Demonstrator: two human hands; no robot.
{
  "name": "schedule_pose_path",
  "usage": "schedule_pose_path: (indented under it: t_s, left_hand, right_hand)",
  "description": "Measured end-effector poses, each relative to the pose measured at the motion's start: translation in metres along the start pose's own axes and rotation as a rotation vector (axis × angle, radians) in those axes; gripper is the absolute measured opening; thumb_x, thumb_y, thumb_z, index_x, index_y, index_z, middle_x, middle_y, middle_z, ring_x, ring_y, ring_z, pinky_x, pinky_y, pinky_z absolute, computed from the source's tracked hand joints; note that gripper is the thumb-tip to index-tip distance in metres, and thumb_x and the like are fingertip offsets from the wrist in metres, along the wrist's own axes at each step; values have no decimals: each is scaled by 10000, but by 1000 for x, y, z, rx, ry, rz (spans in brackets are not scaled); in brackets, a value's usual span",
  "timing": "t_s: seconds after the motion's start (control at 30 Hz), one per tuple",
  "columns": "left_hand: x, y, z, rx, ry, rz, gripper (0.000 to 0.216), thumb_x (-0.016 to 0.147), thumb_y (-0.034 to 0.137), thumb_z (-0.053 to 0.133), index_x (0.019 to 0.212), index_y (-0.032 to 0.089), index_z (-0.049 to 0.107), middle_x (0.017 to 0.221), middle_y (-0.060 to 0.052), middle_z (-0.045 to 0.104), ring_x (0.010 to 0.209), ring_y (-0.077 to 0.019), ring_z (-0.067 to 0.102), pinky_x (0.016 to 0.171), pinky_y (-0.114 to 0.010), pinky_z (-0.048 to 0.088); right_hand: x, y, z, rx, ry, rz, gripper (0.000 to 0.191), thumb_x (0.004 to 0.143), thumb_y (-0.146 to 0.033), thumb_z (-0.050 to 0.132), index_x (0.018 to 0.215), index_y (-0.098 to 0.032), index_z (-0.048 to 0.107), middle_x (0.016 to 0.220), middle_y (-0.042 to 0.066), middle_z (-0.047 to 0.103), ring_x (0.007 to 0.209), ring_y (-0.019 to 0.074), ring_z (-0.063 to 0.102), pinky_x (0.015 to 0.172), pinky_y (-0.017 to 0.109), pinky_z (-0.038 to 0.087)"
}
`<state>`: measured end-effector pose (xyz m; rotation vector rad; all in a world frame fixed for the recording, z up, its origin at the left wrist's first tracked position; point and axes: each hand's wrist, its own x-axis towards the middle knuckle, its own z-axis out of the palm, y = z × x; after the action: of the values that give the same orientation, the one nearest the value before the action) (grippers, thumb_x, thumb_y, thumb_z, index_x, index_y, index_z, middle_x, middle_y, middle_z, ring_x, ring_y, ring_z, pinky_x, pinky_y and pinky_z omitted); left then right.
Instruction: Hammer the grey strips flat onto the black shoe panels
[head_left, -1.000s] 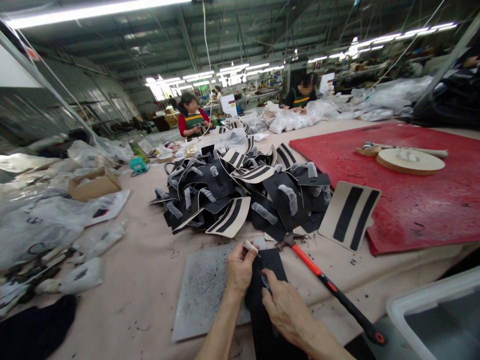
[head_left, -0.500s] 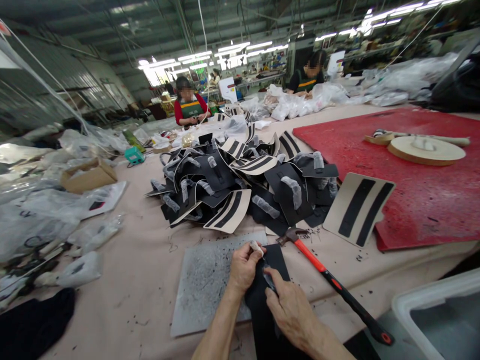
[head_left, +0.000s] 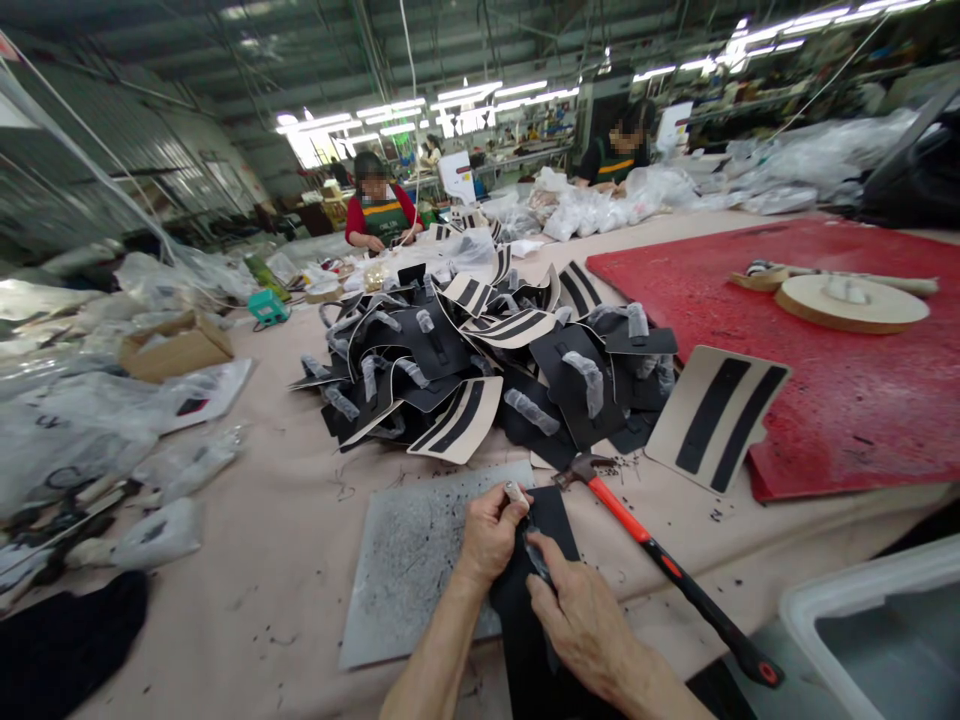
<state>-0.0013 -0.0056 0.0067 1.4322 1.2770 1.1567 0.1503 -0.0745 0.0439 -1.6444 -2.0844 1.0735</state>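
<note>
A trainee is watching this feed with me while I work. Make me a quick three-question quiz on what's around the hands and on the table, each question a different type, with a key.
1. True or false: the hammer lies to the right of the black panel under the right hand.

2. What does the left hand pinch?
A) a cardboard box
B) a white-topped item
C) a teal device

3. Fill in the colour: the wide flat roll lies on the ____ sheet.

Key: 1. True. 2. B. 3. red.
</note>
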Motion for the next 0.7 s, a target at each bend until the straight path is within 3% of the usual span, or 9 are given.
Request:
schedule_pose_path:
  t_s: [0.07,0.13,0.23,0.3,0.4,0.47,0.57,0.63,0.7]
  left_hand:
    - [1,1,-1,22,-34,11,123,856,238,611,918,185,703,880,-44,774,817,-202,708,780,-277,528]
    - [2,5,-3,48,-77,26,125,853,216,598,910,186,705,871,-43,770,815,-206,706,774,-281,525]
    - [4,13,-5,104,-150,87,138,846,183,588,883,192,721,860,-38,761,816,-210,700,768,-285,519]
    - [5,16,-7,123,-193,126,151,846,177,586,884,197,730,864,-37,759,824,-213,698,781,-292,519]
    - [7,16,-9,118,-219,148,163,874,207,573,907,196,732,884,-44,759,834,-214,694,802,-303,518]
    - [7,15,-10,109,-226,157,167,889,223,568,915,192,729,891,-46,757,841,-212,691,811,-303,514]
    - [6,12,-11,101,-236,177,176,900,227,557,911,185,728,879,-46,748,827,-206,683,802,-299,509]
    - [5,12,-11,91,-232,191,185,906,227,550,909,181,729,874,-47,743,816,-205,679,797,-302,508]
    - [4,12,-11,83,-233,198,180,904,225,556,912,179,729,875,-49,740,823,-208,680,798,-304,509]
  right_hand:
    - [-2,6,-9,97,11,-46,497,970,-369,374,1430,-189,429,1015,92,703,931,239,666,846,358,464]
    - [-3,22,-21,144,127,-77,483,984,-416,368,1414,-205,435,1055,81,673,950,216,643,872,346,471]
    - [-2,63,-43,-80,403,-38,429,972,-417,397,1297,-161,509,1104,127,615,1023,257,588,925,401,448]
    - [-3,92,-55,-315,458,21,343,924,-380,482,1162,-149,566,1093,157,592,1025,302,565,899,436,441]
    - [-5,116,-66,-435,360,103,148,862,-289,533,944,-174,573,943,125,587,885,283,576,796,402,444]
    - [-6,115,-71,-238,251,188,44,825,-237,534,835,-197,518,840,75,564,788,233,568,733,352,436]
    - [-5,98,-77,164,36,334,69,790,-232,501,747,-220,449,683,-1,506,607,157,520,587,278,422]
    - [-4,82,-80,297,-78,375,93,814,-284,450,742,-226,439,626,-32,471,493,125,459,488,250,399]
    - [-5,64,-86,355,-101,393,183,879,-380,361,781,-238,423,618,-55,440,421,105,382,416,236,361]
